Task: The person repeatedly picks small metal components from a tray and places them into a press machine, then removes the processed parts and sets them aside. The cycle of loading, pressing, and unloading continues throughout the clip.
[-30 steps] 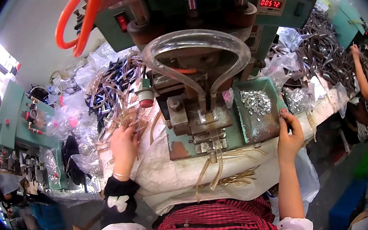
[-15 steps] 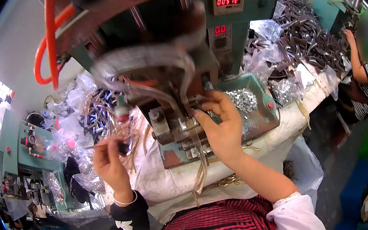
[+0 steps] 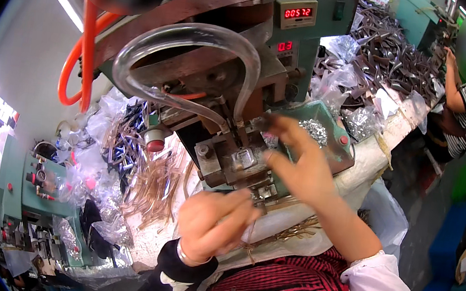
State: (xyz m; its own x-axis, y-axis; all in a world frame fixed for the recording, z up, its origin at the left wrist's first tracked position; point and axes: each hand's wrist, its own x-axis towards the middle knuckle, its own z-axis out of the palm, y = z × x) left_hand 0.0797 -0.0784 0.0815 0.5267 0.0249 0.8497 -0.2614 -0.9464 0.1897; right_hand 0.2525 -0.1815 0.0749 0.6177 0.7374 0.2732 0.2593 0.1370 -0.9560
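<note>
I am reaching my right hand (image 3: 300, 168) toward the metal fixture block (image 3: 240, 161) at the front of the green press machine (image 3: 308, 56), fingers spread loosely and blurred; whether it is gripping anything I cannot tell. My left hand (image 3: 213, 223) is hovering nearer to me, just below the block, fingers curled together, and I cannot tell what they pinch. Gold-coloured wire pieces (image 3: 152, 188) are lying on the table (image 3: 371, 156) to the left, shiny small parts in the green tray (image 3: 340, 150) to the right.
</note>
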